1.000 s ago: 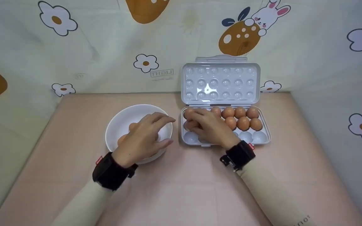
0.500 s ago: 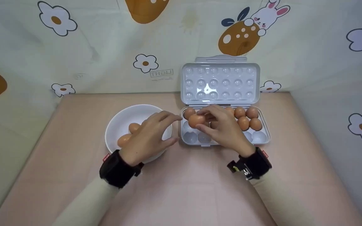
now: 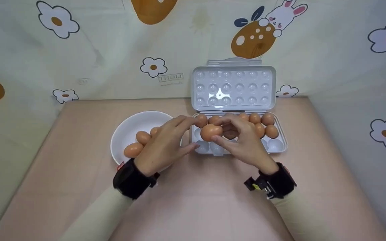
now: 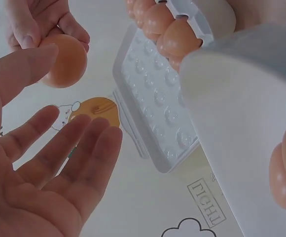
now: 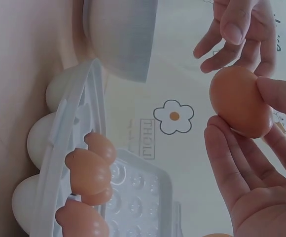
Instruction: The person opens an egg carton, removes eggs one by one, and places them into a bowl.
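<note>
My right hand (image 3: 248, 144) pinches a brown egg (image 3: 211, 133) between thumb and fingertips, raised over the front left part of the egg tray (image 3: 281, 134). In the right wrist view the same egg (image 5: 240, 101) shows whole, its lower side against the fingers. My left hand (image 3: 163, 145) reaches from over the white bowl (image 3: 121, 134) toward that egg, thumb and fingers spread with nothing between them. Seen from the left wrist, the left palm (image 4: 44, 187) faces the held egg (image 4: 66, 61). Several eggs (image 3: 133, 150) lie in the bowl, partly covered by the left hand.
Several brown eggs (image 3: 267, 119) sit in the tray's two rear rows, while front-row cups (image 3: 275, 145) show no eggs. The tray's clear-dimpled lid (image 3: 233, 87) stands upright behind it, close to the patterned cloth backdrop (image 3: 106, 50). A pinkish cover (image 3: 193, 207) lies on the table.
My right hand has lifted an egg from the tray's left end and drawn it up and slightly back. My left hand has shifted right toward it, uncovering more eggs in the bowl.
</note>
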